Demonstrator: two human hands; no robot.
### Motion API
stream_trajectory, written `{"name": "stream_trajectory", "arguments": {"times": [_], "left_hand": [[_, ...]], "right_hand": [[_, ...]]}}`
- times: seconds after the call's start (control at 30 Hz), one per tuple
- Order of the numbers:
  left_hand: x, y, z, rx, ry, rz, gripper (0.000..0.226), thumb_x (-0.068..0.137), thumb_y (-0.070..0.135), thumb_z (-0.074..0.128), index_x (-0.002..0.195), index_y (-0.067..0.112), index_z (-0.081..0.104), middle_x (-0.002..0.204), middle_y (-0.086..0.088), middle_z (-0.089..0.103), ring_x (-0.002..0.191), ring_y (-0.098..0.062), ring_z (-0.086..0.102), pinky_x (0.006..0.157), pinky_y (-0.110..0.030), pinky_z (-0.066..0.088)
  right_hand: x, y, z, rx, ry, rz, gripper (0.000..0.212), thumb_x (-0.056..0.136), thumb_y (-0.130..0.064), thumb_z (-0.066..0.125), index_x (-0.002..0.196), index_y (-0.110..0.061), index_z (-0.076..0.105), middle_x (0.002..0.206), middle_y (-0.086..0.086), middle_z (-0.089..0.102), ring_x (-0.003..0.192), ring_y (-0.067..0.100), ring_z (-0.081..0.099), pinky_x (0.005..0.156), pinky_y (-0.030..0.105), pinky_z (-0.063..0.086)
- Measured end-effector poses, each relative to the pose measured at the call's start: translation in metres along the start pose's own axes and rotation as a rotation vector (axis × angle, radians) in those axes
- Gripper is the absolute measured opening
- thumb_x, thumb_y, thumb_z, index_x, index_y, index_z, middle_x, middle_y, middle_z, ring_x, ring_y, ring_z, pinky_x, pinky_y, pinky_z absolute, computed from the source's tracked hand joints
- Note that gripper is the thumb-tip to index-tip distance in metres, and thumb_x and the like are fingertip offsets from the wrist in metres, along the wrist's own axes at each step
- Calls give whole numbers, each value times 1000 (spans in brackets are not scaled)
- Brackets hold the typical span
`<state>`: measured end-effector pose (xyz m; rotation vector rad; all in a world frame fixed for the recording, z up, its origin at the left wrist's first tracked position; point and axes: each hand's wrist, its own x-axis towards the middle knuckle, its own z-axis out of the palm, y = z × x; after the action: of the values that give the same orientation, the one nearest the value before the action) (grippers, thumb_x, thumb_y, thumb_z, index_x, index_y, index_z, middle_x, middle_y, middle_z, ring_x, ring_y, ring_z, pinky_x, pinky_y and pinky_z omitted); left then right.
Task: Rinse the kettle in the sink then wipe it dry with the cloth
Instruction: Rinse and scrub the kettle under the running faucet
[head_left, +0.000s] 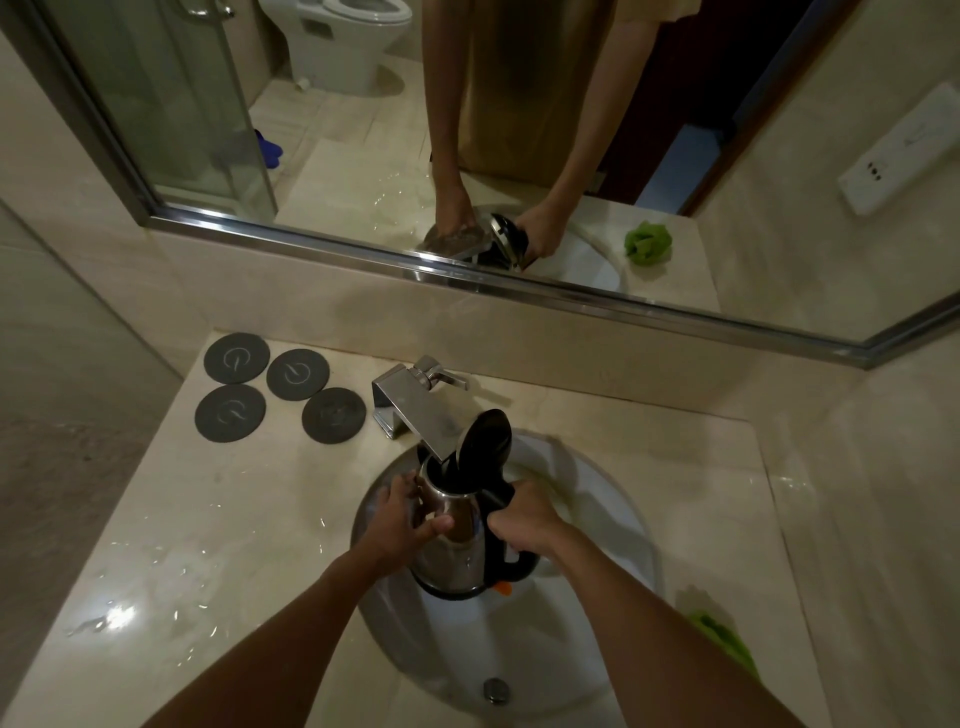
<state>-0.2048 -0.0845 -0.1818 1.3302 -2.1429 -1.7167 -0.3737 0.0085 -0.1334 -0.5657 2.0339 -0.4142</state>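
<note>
Kettle (457, 540) held over sink (613, 499), lid open, mouth under tap spout (415, 415). Handle clamped in right hand (524, 519) grip; left hand (400, 519) curled round steel body. Base is best kept out of water. Cloth (727, 639) waits on worktop (208, 545), right of sink.

No legible text, brand, number or label in view. Only marks: four dark round coasters (279, 388) on the counter, far left of the tap, each bearing a pale circular emblem resembling a power symbol or letter G; too faint to read. White wall panel (902, 150), far right: markings unreadable.
</note>
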Motion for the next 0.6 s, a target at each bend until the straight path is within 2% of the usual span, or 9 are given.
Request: {"name": "stream_trajectory", "arguments": {"times": [0.13, 0.23, 0.33, 0.5, 0.6], "left_hand": [[1, 0, 0, 14, -4, 5, 76, 74, 29, 78, 134, 13, 35, 136, -10, 39, 112, -9, 34, 91, -23, 30], [1, 0, -1, 32, -9, 4, 78, 75, 31, 78, 136, 13, 33, 136, -10, 39, 117, -12, 36, 93, -24, 30], [1, 1, -2, 25, -22, 3, 80, 75, 30, 78, 138, 13, 31, 137, -10, 38, 120, -13, 33, 94, -25, 29], [2, 2, -2, -5, -68, -7, 76, 78, 24, 76, 136, 10, 30, 140, -12, 34, 117, -10, 31, 90, -17, 29], [2, 2, -2, -7, -73, -17, 76, 79, 24, 75, 137, 10, 29, 141, -13, 33, 116, -10, 31, 92, -20, 29]], "right_hand": [[2, 2, 1, -5, 9, 15, 9, 73, -9, 61, 74, -16, 54, 71, 6, 59, 65, 23, 61, 53, 27, 45], [2, 2, 2, 5, 9, 5, 11, 73, -8, 61, 73, -17, 56, 71, 5, 59, 68, 24, 60, 56, 30, 46], [2, 2, 1, 10, 6, -1, 11, 74, -7, 61, 75, -17, 57, 72, 5, 59, 69, 24, 61, 56, 30, 46], [2, 3, 2, 0, 5, 3, 8, 74, -8, 60, 79, -13, 57, 73, 8, 60, 65, 24, 61, 53, 29, 47], [2, 3, 3, -3, 11, -1, 9, 75, -7, 61, 78, -15, 57, 72, 6, 60, 65, 23, 61, 53, 28, 46]]}}
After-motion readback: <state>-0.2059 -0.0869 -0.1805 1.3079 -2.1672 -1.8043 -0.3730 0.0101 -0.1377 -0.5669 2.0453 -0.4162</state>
